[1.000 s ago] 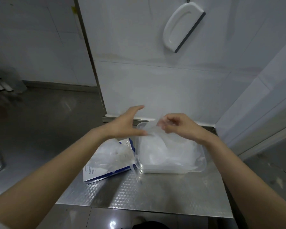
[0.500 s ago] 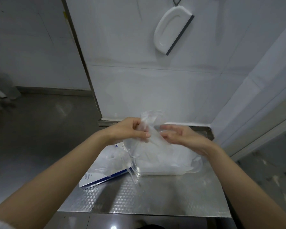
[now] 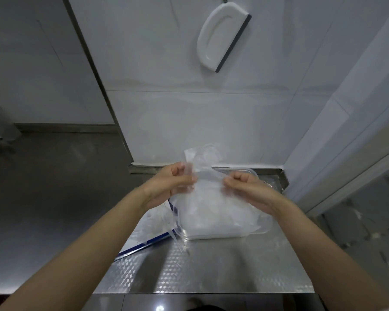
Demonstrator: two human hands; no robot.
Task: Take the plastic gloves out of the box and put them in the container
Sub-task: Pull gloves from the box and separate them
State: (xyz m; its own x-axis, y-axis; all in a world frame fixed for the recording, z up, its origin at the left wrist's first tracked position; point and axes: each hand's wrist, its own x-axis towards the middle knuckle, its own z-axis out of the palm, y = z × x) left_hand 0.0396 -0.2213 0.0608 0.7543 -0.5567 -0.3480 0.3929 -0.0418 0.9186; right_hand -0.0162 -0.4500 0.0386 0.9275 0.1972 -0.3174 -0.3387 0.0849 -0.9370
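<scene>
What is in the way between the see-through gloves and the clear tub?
Nothing visible. The left hand and right hand pinch the thin clear plastic gloves right above the open clear plastic container, which already holds more gloves.

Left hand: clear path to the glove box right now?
Probably yes: the box lies just below the left hand, nothing solid between. But it and the right hand both grip a plastic glove over the container.
</scene>
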